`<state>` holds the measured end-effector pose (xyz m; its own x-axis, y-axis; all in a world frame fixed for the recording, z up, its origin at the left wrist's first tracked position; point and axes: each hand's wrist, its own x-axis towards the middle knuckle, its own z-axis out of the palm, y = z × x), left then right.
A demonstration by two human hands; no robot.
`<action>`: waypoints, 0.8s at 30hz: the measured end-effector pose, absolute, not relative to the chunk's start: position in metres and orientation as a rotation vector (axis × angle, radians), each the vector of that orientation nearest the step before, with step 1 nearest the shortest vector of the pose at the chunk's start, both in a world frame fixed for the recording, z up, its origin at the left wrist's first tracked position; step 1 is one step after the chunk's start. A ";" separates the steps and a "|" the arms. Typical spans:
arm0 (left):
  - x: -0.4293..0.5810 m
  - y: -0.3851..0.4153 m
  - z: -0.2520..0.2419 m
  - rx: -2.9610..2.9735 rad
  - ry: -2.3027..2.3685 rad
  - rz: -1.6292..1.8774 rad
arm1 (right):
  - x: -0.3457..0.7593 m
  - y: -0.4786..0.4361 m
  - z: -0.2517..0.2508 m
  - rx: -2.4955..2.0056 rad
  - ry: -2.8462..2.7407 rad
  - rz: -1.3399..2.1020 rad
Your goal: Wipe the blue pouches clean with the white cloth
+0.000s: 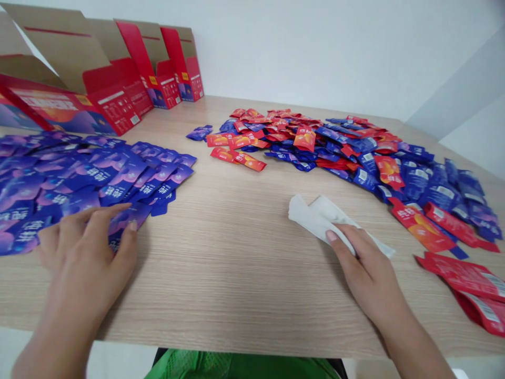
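Observation:
My left hand [84, 245] rests at the near edge of a spread of purple-blue sachets [118, 171], fingers apart. Its thumb and index finger touch one purple-blue sachet [136, 216], partly hidden beneath them. On the right, a folded white tissue or cloth [315, 213] lies against the tabletop. Thumb and fingers of my right hand [361, 252] are closed around its near end, and the fingertips underneath are hidden.
Open red cardboard boxes [114, 102] stand along the back left. A mixed heap of red and blue sachets [311, 139] curves from the back middle to the right. Larger red pouches [469, 284] lie near the right edge of the wooden table [221, 263].

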<state>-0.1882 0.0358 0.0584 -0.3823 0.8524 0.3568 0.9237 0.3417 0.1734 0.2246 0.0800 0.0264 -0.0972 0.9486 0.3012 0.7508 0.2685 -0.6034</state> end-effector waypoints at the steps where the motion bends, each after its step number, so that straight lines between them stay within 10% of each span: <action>1: -0.185 0.035 0.058 -1.605 -2.369 -0.546 | 0.224 0.080 0.026 -1.530 -1.904 0.389; 12: -0.095 0.034 0.042 -2.291 -1.873 -1.051 | 0.246 0.105 0.079 -1.491 -2.161 0.701; 24: -0.062 0.037 0.035 -2.505 -1.733 -1.071 | 0.314 0.232 0.055 -1.947 -2.088 -0.283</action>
